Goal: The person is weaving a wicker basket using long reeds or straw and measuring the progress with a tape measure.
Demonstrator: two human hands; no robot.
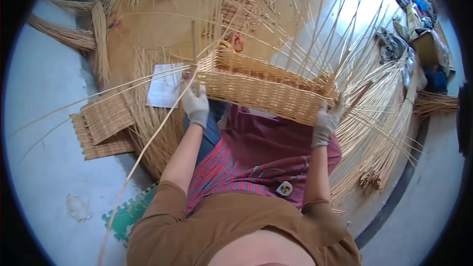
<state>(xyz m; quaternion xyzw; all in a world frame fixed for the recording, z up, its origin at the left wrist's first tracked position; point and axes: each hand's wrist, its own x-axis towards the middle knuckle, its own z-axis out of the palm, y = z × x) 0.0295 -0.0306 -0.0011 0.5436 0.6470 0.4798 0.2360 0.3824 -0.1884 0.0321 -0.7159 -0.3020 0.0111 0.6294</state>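
Observation:
Above my lap I hold up a long rectangular wicker basket [261,91], its woven wall facing me and many uncut stakes sticking up from it. My left hand [195,102], in a pale glove, grips the basket's left end, thumb on the near wall. At the right end my gloved right hand [327,122] is closed on the lower corner; some of its fingers are hidden behind the weave. Several long loose strands trail leftward from the left corner, and one willow rod [148,143] runs down past my left forearm. An orange-handled tool [238,42] shows beyond the basket's far wall.
Flat woven panels [106,118] lie at the left beside a white paper sheet [165,85] and a bundle of straw-coloured rods [148,93]. Loose rods [379,133] spread widely at the right. A green foam mat [130,212] is at lower left. Wrapped goods [394,44] stand far right.

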